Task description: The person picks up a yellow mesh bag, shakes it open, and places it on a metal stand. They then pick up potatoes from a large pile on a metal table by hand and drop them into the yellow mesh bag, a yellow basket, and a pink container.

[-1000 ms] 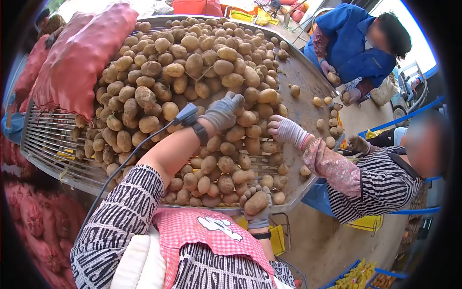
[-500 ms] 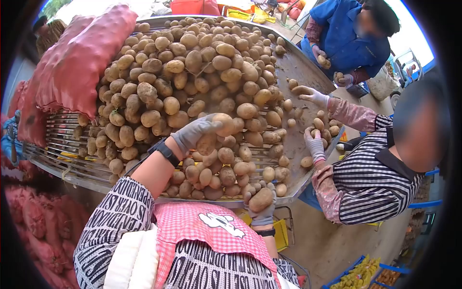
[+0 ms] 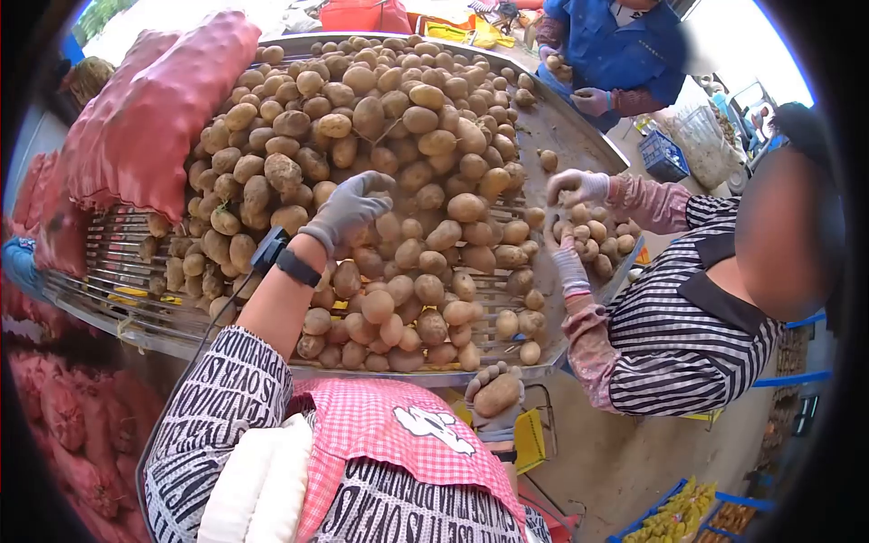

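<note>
In a grey glove, my left hand hovers over the middle of a big heap of potatoes. Its fingers are curved and apart, and no potato shows between them. My right hand, also gloved, is low in front of me, just off the near edge of the metal sorting table. It grips one brown oblong potato. Loose potatoes lie between my left hand and the near edge, on a slatted part of the table.
Red mesh sacks lean over the table's left side; more sacks are stacked below. At right, a co-worker in a striped top handles potatoes with gloved hands. A person in blue holds potatoes beyond. A blue crate stands behind.
My left hand has let go of a potato and moved left. My right hand still holds its potato. The striped co-worker's hands have come closer together; the person in blue has shifted left.
</note>
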Motion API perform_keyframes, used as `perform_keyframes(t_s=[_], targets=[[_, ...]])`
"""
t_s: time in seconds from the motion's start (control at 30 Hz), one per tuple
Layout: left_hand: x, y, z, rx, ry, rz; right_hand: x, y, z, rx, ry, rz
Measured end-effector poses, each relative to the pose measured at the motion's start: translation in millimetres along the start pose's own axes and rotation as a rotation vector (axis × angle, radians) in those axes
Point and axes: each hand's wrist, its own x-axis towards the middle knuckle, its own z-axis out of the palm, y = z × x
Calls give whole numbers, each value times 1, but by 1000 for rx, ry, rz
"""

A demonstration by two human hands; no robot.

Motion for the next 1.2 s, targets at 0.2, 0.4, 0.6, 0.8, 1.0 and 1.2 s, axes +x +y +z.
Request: perform_keyframes(t_s=[0.2,0.4,0.6,0.8,1.0,1.2], targets=[[79,59,48,741,119,396,4,1,5,-68,79,-78],[138,46,79,1110,140,6,30,12,67,-183,221,-46],[122,38,81,988,76,52,34,10,91,-126,254,-32],[39,3,91,220,-221,194,-20,14,20,-41,111,-90],[-73,47,152,341,-608,331,-23,1,53,-828,-164,-384],[-116,41,199,595,-817,514,-41,6,74,-1006,76,-515]])
